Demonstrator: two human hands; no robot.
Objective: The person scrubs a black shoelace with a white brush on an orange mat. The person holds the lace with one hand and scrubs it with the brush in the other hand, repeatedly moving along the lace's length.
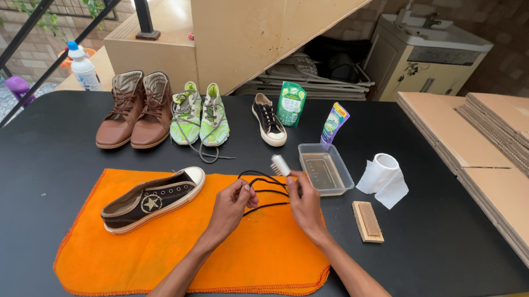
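Note:
A dark brown canvas sneaker (151, 199) with a white sole lies on its side on an orange cloth (251, 253), without its lace. My left hand (230, 206) pinches a black shoelace (263, 187) that loops across the cloth. My right hand (303, 201) holds the same lace and a small white brush (280, 165), bristles down, just above the lace.
Along the far side of the black table (39, 170) stand brown boots (134, 108), green sneakers (201, 116), a single dark sneaker (269, 121), two soap pouches (292, 104), a clear tub (325, 168), a paper roll (385, 175) and a wooden brush (368, 221). Cardboard sheets (513, 147) lie at the right.

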